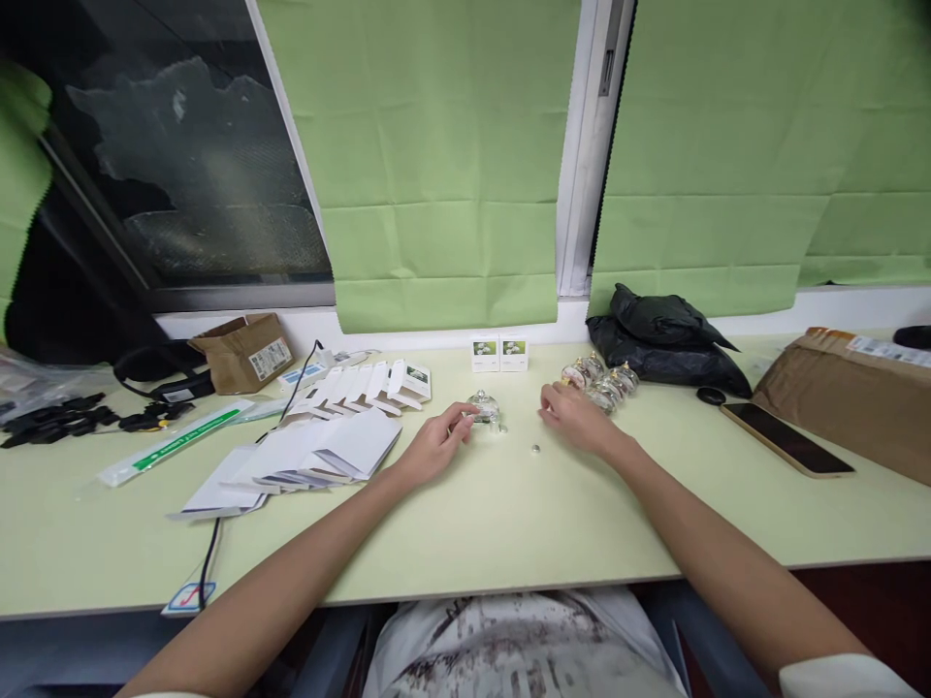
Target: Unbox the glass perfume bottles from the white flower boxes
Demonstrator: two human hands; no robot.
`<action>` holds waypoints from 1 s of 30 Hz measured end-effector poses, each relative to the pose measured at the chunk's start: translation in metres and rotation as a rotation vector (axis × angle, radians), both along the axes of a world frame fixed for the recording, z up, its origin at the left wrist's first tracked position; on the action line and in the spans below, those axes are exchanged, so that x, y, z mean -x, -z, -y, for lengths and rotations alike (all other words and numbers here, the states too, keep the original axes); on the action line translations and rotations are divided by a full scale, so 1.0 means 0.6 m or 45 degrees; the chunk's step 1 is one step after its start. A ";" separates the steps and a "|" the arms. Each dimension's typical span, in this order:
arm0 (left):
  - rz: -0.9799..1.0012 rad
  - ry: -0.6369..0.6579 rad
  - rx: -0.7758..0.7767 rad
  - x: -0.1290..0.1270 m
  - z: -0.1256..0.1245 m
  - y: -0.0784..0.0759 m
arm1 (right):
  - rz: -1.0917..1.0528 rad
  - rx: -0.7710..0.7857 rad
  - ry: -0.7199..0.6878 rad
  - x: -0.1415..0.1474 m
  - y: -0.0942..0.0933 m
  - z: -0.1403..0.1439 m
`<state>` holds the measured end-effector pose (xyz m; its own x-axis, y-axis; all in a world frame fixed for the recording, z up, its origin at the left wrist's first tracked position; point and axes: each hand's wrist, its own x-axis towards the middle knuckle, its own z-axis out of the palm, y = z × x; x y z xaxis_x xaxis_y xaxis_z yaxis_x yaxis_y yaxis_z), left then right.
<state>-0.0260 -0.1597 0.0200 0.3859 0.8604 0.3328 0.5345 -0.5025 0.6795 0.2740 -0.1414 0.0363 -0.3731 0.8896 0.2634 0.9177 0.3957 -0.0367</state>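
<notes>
— What's that under the left hand [434, 448]?

— A small clear glass bottle [484, 407], domed, standing on the pale green table [509, 514] just past the fingertips. The fingers are loosely curled and touch its near side; I can't tell whether they truly pinch it.

— And the right hand [574, 415]?

— Half closed, resting on the table next to the cluster of little glass bottles [600, 380] by the black plastic bag [665, 339]. Whether it holds anything is hidden. A tiny cap [536, 449] lies loose between the hands.

— Tricky thing to handle?

— I'd say light, rigid, slick and breakable. Best taken low around the body, thumb against two fingers, not by the knob on top. The flat white cartons [320, 456] to the left look light and bendy by comparison.
</notes>
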 end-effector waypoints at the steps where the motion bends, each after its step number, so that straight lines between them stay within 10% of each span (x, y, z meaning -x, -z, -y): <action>1: -0.001 -0.001 -0.002 0.000 0.000 0.000 | -0.050 0.085 -0.091 0.008 0.001 0.005; 10: -0.034 -0.017 -0.035 0.000 0.003 -0.001 | 0.162 0.319 -0.287 0.008 0.014 0.035; 20: -0.057 0.013 -0.036 -0.001 0.003 0.003 | -0.281 0.186 0.227 -0.136 0.047 0.031; 30: -0.079 0.010 -0.037 -0.001 0.005 0.002 | -0.392 -0.071 0.134 -0.156 0.066 0.039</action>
